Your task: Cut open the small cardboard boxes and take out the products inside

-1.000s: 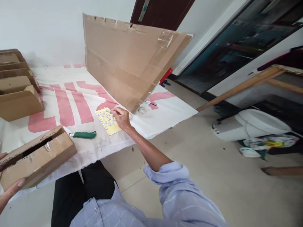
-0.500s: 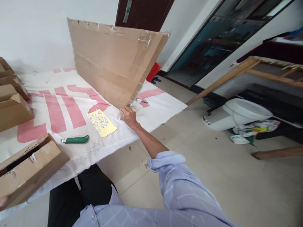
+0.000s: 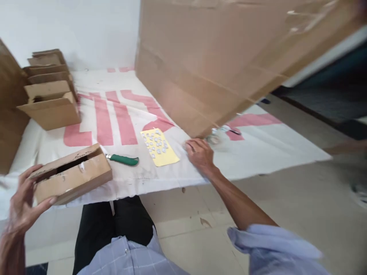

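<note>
My left hand (image 3: 27, 202) grips the left end of a small cardboard box (image 3: 73, 173), thumb at the near side and fingers at the far side. The box lies at the table's front edge with a long narrow gap along its top. My right hand (image 3: 201, 154) rests on the cloth with curled fingers, at the low corner of a large cardboard sheet (image 3: 200, 72). What those fingers hold, if anything, is hidden. Just right of them is a blurred roll of clear tape (image 3: 215, 139). A green utility knife (image 3: 124, 159) and a yellow card (image 3: 169, 156) with small white pieces lie between my hands.
Several folded-open cardboard boxes (image 3: 56, 112) stand in a row at the back left, beside a taller brown cardboard piece (image 3: 10, 114). A white cloth with red markings (image 3: 103, 122) covers the table. A dark slim object (image 3: 235, 132) lies right of the tape.
The view has swung left, bringing my left hand and more of the small box into sight. The large sheet now looms larger and nearer. My right hand stays by its low corner.
</note>
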{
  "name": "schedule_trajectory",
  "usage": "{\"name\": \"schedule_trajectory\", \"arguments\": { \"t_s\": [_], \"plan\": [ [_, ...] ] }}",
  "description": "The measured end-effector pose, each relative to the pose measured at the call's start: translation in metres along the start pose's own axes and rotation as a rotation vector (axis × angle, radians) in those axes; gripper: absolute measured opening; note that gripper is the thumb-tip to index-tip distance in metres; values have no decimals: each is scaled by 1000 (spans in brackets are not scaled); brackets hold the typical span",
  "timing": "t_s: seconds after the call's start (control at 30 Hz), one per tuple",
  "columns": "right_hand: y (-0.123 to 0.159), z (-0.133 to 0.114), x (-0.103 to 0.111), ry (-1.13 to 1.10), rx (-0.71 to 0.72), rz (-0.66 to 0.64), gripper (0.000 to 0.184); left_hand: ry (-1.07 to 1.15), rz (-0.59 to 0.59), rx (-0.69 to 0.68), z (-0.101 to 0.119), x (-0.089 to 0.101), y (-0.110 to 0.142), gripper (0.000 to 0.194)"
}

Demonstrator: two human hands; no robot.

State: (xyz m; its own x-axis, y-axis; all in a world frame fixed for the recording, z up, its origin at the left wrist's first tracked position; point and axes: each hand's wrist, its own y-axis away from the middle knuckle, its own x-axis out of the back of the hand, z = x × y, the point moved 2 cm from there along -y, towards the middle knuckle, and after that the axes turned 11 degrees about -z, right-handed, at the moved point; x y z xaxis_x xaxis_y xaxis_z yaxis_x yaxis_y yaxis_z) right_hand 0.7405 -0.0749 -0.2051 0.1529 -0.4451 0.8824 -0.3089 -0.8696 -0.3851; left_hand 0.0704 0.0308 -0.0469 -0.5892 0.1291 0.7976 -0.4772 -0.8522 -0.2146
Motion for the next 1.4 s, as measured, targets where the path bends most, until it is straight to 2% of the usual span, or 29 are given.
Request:
{"name": "schedule_trajectory", "arguments": {
  "t_s": [0.13,0.27,0.33,0.4,0.47,0.57,0.63,0.7,0.77,0.83,0.97,1.17,1.3,1.4],
  "plan": [
    [1,4,-5,19,-43,-21,21,21,-31,11,3,-3,3,65],
    [1,-1,8,-21,-99,-53,18,84,-75,-2,5,-2,2,74],
    [-4,-10,20,-45,-126,-9,20,117,-89,-6,8,-1,0,76],
    [-15,-34,32,-89,-116,69,23,153,-90,-9,10,0,-1,78],
    [-29,-78,43,-190,-31,114,26,182,-87,-2,11,-1,-1,80],
    [-44,-179,55,-428,272,-3,26,205,-78,14,11,-3,-1,80],
    [-44,-252,62,-527,491,-99,24,215,-69,17,12,-4,0,76],
    [-39,-314,66,-587,669,-193,23,218,-66,17,13,-5,2,71],
    [-33,-356,67,-599,771,-272,22,218,-68,19,15,-6,3,68],
    [-29,-379,64,-573,805,-350,23,222,-71,22,16,-7,4,67],
    [-31,-392,56,-557,766,-445,21,231,-69,26,15,-9,4,69],
    [-35,-393,52,-667,671,-466,18,225,-62,33,18,-11,4,71],
    [-32,-393,45,-680,696,-403,18,228,-58,34,22,-10,4,70],
    [-29,-393,40,-606,779,-272,22,240,-55,40,23,-10,4,70]
  ]
}}
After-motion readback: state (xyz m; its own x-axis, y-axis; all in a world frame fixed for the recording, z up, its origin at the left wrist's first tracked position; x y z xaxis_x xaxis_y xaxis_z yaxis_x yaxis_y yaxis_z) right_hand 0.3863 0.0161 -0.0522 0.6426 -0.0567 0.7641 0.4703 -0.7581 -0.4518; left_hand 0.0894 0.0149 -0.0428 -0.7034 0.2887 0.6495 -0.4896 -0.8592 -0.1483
